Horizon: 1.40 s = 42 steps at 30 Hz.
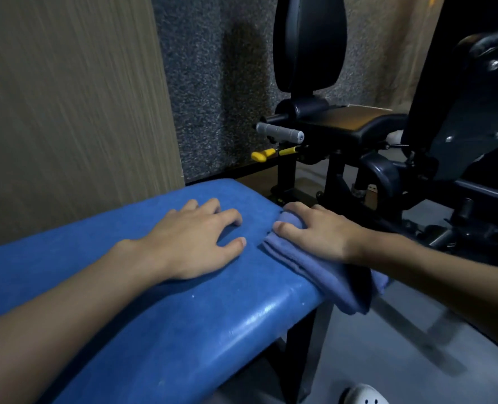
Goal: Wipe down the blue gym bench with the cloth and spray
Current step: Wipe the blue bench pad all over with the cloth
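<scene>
Right hand [317,231] at edge of long blue padded desk [183,330], fingers [297,209] curled round folded purple-blue cloth [314,269]. Left hand [195,240] flat on top, fingers spread. No spray seen. Wiping likely under way, more left.

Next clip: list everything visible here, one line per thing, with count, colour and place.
bench: one, blue, across the foreground
cloth: one, blue-grey, folded, over the bench's right edge
exercise machine: one, black, behind the bench, right
grip handle: one, grey, on the machine's left side
lever: one, yellow, below the grip handle
shoe: one, white, bottom edge
wall panel: one, beige, left
left hand: one, rests spread on the bench
right hand: one, grips the cloth
</scene>
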{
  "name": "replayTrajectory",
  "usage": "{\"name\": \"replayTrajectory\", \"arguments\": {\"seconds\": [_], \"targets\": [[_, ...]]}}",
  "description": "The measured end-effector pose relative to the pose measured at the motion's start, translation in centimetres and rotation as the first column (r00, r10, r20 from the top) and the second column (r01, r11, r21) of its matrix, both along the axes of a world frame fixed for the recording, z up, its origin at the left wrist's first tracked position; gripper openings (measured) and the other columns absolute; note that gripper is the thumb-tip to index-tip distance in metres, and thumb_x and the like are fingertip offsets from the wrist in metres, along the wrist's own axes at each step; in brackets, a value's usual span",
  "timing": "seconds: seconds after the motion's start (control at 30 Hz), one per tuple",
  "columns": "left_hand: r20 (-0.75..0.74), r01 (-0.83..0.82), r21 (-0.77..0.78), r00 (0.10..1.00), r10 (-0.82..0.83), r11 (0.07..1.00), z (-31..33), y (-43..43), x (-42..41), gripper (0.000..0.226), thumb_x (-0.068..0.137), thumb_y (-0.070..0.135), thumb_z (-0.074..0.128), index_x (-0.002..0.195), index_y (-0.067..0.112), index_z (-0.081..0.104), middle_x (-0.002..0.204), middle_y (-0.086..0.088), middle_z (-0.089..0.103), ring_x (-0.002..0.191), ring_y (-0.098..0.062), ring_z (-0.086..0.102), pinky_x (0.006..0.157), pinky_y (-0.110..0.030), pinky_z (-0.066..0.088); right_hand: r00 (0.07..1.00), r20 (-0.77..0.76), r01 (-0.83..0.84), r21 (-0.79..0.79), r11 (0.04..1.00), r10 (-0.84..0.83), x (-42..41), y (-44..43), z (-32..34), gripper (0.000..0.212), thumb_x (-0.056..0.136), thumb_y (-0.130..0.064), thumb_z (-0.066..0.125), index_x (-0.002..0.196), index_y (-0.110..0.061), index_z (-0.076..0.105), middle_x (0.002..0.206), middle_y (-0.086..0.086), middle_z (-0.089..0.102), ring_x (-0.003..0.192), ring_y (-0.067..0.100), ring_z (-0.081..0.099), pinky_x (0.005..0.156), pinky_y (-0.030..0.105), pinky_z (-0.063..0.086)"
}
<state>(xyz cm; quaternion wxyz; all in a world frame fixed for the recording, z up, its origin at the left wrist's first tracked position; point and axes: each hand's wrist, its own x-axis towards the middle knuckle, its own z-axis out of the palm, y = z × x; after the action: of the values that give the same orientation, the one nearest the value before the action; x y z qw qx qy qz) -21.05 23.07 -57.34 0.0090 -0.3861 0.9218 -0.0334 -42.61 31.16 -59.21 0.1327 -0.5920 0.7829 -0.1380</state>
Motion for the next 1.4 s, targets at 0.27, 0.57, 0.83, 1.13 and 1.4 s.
{"name": "replayTrajectory", "arguments": {"seconds": [0.27,0.57,0.83,1.13,1.4], "targets": [[0.043,-0.136,0.112,0.99,0.132,0.984,-0.2,-1.3,0.9,0.066,0.088,0.077,0.021,0.148,0.051,0.017,0.159,0.004,0.023,0.145,-0.023,0.023,0.112,-0.053,0.027,0.994,0.017,-0.108,0.009,0.994,0.108,-0.3,1.3,0.6,0.064,0.083,-0.073,0.033,0.141,-0.047,0.025,0.126,0.001,0.045,0.115,0.03,0.054,0.099,0.039,0.04],[-0.043,-0.148,0.113,0.987,0.154,0.982,-0.4,-0.7,1.5,0.065,0.09,0.074,0.027,0.149,0.048,0.024,0.155,0.015,0.028,0.141,-0.016,0.027,0.111,-0.045,0.027,0.982,0.106,-0.157,0.013,0.988,0.155,-0.5,-7.8,0.1,0.072,0.082,-0.072,0.033,0.143,-0.032,0.032,0.136,0.012,0.047,0.121,0.031,0.049,0.101,0.041,0.038],[-0.087,-0.242,0.134,0.963,0.255,0.961,-0.4,-6.8,1.6,0.072,0.077,0.075,0.019,0.143,0.049,0.031,0.153,0.012,0.027,0.144,-0.011,0.021,0.112,-0.049,0.024,0.974,0.035,-0.224,-0.001,0.974,0.224,-0.9,-6.7,-0.1,0.069,0.085,-0.073,0.03,0.144,-0.038,0.025,0.135,0.004,0.04,0.118,0.031,0.051,0.098,0.041,0.04],[-0.091,-0.183,0.156,0.976,0.199,0.971,-0.7,-10.9,2.9,0.078,0.073,0.081,0.01,0.143,0.051,0.027,0.144,0.03,0.026,0.136,0.0,0.029,0.108,-0.044,0.028,0.976,0.042,-0.214,0.033,0.976,0.213,0.9,-18.9,0.2,0.068,0.083,-0.071,0.033,0.137,-0.029,0.038,0.136,0.01,0.041,0.119,0.036,0.048,0.095,0.044,0.039],[-0.048,-0.322,0.129,0.943,0.33,0.938,-0.4,-10.9,6.2,0.082,0.069,0.084,0.007,0.144,0.052,0.02,0.149,0.025,0.025,0.139,-0.007,0.029,0.11,-0.048,0.031,0.947,-0.112,-0.289,0.103,0.952,0.3,1.5,-20.7,1.7,0.098,0.073,-0.091,0.012,0.151,-0.032,0.018,0.154,0.007,0.03,0.14,0.034,0.03,0.107,0.055,0.027]]}}
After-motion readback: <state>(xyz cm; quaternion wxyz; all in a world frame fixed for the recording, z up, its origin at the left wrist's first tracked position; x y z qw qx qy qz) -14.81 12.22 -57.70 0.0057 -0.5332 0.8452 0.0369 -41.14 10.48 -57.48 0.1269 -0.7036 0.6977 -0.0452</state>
